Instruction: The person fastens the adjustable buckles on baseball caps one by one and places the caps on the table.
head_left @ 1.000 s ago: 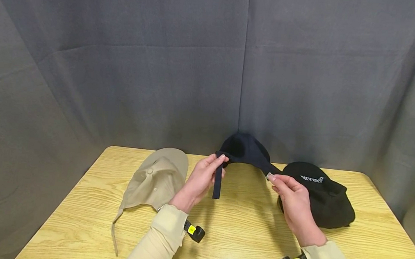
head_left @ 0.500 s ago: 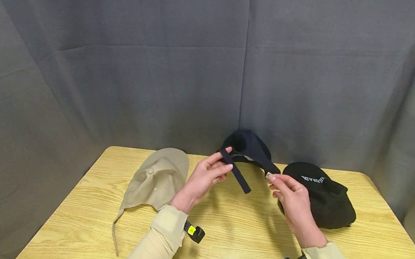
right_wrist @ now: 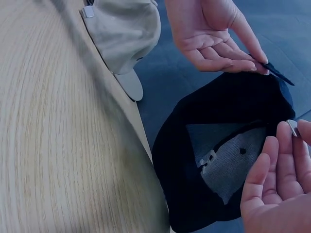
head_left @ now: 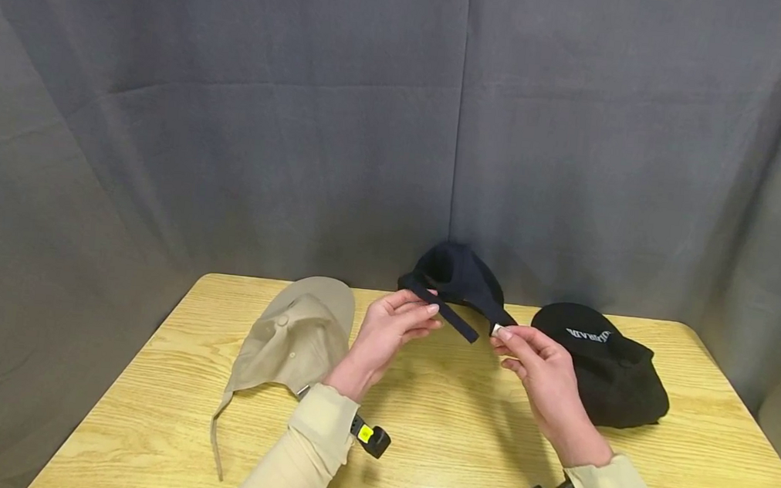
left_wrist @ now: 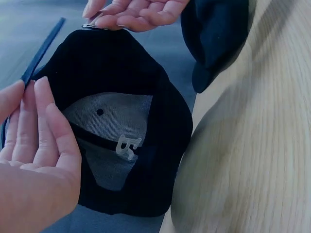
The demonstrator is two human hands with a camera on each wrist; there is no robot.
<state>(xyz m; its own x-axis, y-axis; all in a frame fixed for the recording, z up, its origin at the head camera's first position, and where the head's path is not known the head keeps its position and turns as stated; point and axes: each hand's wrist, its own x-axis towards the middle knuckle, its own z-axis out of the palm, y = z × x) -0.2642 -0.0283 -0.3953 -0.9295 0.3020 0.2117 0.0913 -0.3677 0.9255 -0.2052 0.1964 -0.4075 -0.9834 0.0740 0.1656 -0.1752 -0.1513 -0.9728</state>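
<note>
Both hands hold a dark navy cap (head_left: 467, 275) above the table's far side, its inside turned toward the wrist cameras. My left hand (head_left: 386, 333) pinches the cap's loose strap (head_left: 456, 323) between thumb and fingers; the strap's free end points right. My right hand (head_left: 547, 366) pinches the small metal buckle (right_wrist: 292, 128) at the other side of the back opening. In the left wrist view, the cap's lining (left_wrist: 109, 114) shows with a pale embroidered mark. Strap end and buckle are apart.
A beige cap (head_left: 299, 337) lies at the left of the wooden table (head_left: 443, 435), its strap trailing forward. On the right lies a black cap (head_left: 609, 379) with white lettering. A grey curtain (head_left: 301, 151) hangs behind the table.
The strap's free end has swung from hanging straight down to pointing right, toward the buckle. My right hand has shifted slightly left, bringing the two hands a little closer.
</note>
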